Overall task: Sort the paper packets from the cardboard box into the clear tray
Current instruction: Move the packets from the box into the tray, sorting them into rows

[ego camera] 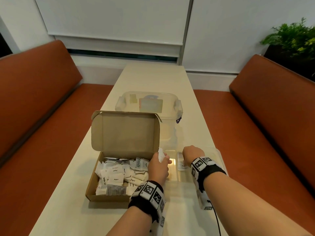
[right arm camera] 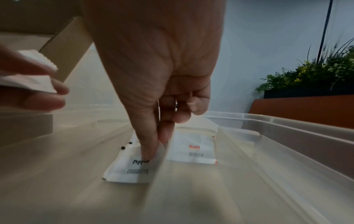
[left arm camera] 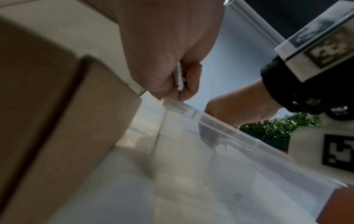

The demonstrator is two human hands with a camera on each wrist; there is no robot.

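Packets in transfer, cardboard box (ego camera: 109,169) to clear tray (ego camera: 219,159), on a pale table (ego camera: 153,77).

Box: lid raised, heaped with white paper packets (ego camera: 119,174), just left of the tray. Left hand (ego camera: 158,167): fingers pinching white packets (ego camera: 161,155) over the gap between box and tray. Right hand (right arm camera: 153,75): reaching down into the tray, fingertips (right arm camera: 147,145) pinching a pepper packet (right arm camera: 132,168) that lies against a divider; salt packet (right arm camera: 193,148) flat in the adjoining compartment. Lidded clear bin (ego camera: 148,103) behind.
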